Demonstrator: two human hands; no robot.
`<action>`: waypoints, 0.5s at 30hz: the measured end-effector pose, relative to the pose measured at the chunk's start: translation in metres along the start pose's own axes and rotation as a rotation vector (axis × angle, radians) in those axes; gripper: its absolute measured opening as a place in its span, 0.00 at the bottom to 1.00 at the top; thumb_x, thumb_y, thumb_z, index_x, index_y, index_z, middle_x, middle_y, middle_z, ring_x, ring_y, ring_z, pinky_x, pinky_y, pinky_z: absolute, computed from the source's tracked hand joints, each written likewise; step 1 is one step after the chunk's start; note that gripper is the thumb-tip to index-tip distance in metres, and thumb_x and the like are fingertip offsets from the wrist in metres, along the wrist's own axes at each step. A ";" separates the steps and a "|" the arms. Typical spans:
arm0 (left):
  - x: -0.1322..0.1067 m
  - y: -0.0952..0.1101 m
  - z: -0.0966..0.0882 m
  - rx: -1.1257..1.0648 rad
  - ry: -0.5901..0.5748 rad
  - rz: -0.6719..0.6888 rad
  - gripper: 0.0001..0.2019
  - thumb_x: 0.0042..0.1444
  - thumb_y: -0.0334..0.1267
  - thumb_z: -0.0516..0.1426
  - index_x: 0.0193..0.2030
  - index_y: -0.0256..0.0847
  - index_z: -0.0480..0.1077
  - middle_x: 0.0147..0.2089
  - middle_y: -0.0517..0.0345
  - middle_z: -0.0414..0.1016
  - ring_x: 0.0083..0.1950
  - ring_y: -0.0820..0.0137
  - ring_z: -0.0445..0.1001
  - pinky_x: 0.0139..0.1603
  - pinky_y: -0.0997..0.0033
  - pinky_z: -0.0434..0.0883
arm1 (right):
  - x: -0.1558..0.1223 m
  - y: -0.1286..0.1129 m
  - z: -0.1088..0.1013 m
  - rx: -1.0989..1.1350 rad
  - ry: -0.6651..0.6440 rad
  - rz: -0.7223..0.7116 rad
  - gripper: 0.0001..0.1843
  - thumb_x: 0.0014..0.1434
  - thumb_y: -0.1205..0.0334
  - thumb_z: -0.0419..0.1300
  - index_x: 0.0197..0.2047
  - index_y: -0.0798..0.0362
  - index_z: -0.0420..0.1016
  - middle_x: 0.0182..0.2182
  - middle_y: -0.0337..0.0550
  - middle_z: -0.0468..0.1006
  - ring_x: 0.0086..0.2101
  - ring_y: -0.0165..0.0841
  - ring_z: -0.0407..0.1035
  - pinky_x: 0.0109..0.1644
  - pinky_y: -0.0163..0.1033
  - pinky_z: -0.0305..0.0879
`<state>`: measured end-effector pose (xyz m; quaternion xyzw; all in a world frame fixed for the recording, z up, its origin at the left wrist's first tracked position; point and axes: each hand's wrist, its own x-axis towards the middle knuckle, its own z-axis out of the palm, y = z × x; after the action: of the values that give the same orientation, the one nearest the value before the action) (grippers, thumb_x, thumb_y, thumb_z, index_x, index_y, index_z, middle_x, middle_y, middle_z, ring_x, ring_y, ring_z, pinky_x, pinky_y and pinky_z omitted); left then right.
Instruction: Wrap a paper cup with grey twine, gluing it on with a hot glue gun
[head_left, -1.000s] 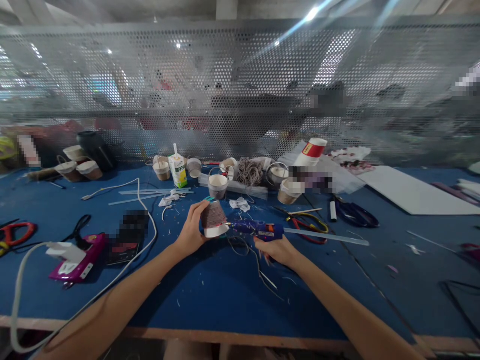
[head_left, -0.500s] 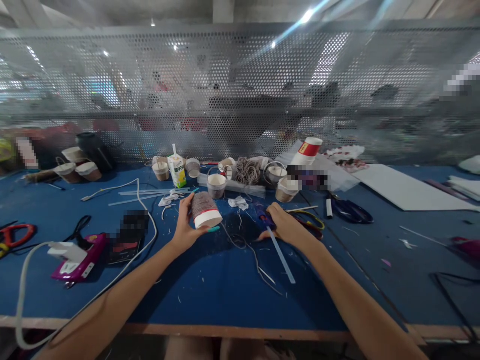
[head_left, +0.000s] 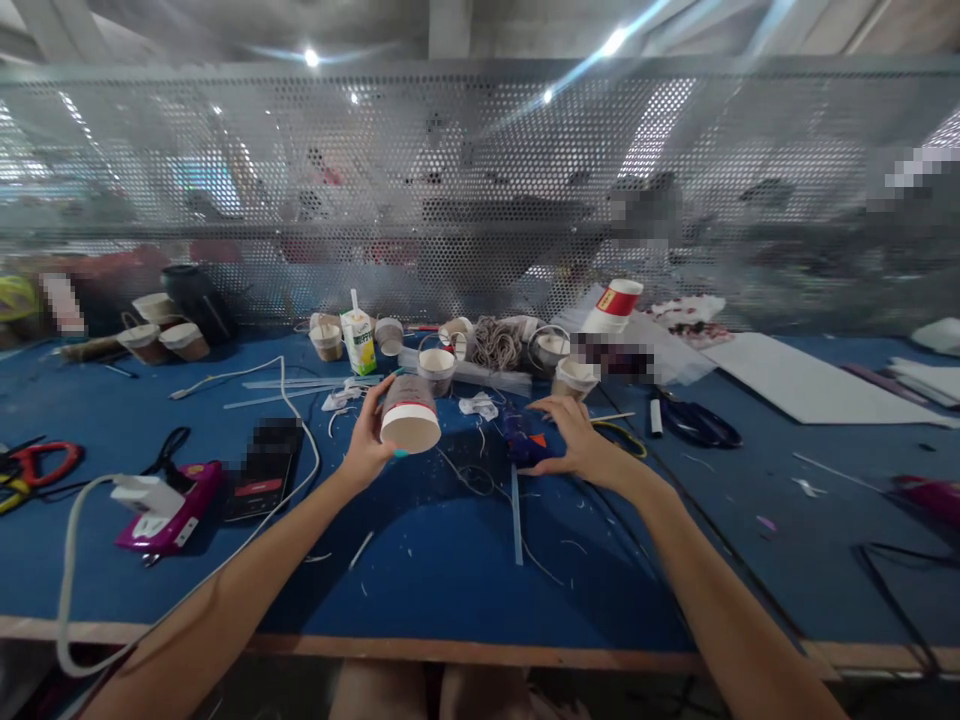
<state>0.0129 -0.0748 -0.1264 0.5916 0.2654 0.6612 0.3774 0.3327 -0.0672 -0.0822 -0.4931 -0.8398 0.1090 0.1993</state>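
Note:
My left hand is wrapped round a paper cup, whose side is wound with grey-brown cord below a bare white rim. The cup is tipped so that its mouth faces me. To the right, my right hand is open, thumb and fingers spread beside a dark blue glue gun. A clear glue stick sticks out of the gun towards me. Whether the thumb touches the gun, I cannot tell. A loose strand of cord trails on the table between the hands.
Cord-wrapped cups with handles, a coil of cord and a drink carton stand along the back. Left lie a phone, a purple power strip and a white cable. Dark-handled scissors lie right.
My right hand has opened from its grip on the glue gun, which now lies turned with its stick pointing straight at me. The cup in my left hand has tipped its mouth further towards me.

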 end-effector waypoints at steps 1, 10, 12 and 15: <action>0.001 0.001 0.000 -0.010 -0.001 -0.001 0.48 0.32 0.65 0.64 0.60 0.45 0.61 0.59 0.44 0.66 0.54 0.53 0.71 0.50 0.58 0.71 | 0.000 -0.006 0.002 0.027 0.041 -0.037 0.39 0.45 0.36 0.63 0.54 0.50 0.62 0.51 0.53 0.63 0.54 0.51 0.58 0.58 0.58 0.57; 0.006 -0.003 -0.008 -0.032 0.085 -0.051 0.46 0.33 0.65 0.63 0.59 0.44 0.63 0.59 0.46 0.67 0.56 0.53 0.69 0.54 0.59 0.70 | 0.008 -0.080 0.034 0.136 -0.015 -0.158 0.22 0.59 0.42 0.53 0.45 0.52 0.65 0.42 0.50 0.69 0.44 0.43 0.63 0.46 0.48 0.66; 0.008 -0.006 -0.011 -0.045 0.098 -0.065 0.44 0.35 0.66 0.62 0.58 0.45 0.63 0.59 0.47 0.68 0.57 0.54 0.69 0.55 0.57 0.69 | 0.015 -0.091 0.041 0.047 -0.040 -0.213 0.24 0.57 0.40 0.55 0.41 0.54 0.66 0.39 0.50 0.69 0.42 0.44 0.63 0.45 0.48 0.65; 0.011 -0.009 -0.014 -0.055 0.186 -0.046 0.43 0.37 0.67 0.60 0.57 0.45 0.64 0.56 0.48 0.71 0.55 0.56 0.71 0.55 0.59 0.69 | 0.031 -0.102 0.056 -0.116 -0.042 -0.243 0.20 0.59 0.43 0.54 0.36 0.54 0.67 0.36 0.50 0.70 0.40 0.44 0.64 0.46 0.49 0.64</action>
<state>0.0007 -0.0591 -0.1290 0.5106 0.2946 0.7115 0.3824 0.2143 -0.0890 -0.0864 -0.3961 -0.9022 0.0455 0.1646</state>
